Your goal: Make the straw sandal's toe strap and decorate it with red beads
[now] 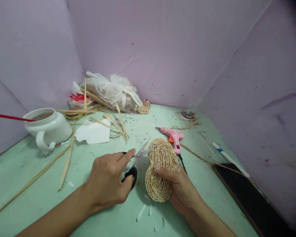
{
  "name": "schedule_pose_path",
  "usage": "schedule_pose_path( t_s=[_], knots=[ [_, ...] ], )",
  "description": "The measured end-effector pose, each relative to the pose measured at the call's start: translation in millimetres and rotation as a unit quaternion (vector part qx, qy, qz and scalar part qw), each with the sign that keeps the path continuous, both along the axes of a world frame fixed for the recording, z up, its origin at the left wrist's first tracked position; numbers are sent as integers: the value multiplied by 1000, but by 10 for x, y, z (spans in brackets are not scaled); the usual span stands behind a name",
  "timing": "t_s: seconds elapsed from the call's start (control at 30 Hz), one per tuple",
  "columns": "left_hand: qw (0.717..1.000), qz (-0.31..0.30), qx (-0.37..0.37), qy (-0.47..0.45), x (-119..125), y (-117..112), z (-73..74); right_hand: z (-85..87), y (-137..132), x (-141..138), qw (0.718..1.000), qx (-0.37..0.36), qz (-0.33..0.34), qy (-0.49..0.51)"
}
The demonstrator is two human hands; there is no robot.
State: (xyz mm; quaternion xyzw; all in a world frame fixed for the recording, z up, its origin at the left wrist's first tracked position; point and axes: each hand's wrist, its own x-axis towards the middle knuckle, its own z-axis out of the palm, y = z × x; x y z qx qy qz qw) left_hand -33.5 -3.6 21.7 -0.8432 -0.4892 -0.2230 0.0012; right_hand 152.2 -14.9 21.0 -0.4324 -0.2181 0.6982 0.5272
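Black-handled scissors [136, 158] are in my left hand [111, 177], with fingers and thumb in the loops. Their blades are apart, and one tip reaches the left edge of a coiled straw piece [161, 192]. That piece is shaped like a figure eight, made of two joined woven ovals. My right hand [182, 187] grips it from the right, thumb on top and the other fingers hidden behind. Just beyond it lies a pink glue gun [174, 135] with an orange trigger and a black cord.
A white mug [50, 126] with a red stick stands at left. Dry straw strips [66, 164], white paper [93, 133] and a plastic bag [113, 92] lie behind. A dark board [251, 197] is at right; small white scraps [141, 212] lie in front.
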Motion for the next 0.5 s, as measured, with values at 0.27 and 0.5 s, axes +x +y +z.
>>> schedule_pose_path(
  t_s=[0.27, 0.5],
  knots=[
    [995, -7, 41, 86, 55, -47, 17, 8, -67, -53, 998, 32, 48, -23],
    [992, -6, 41, 121, 52, -40, -25, -29, -84, -46, 997, 27, 44, -62]
  ],
)
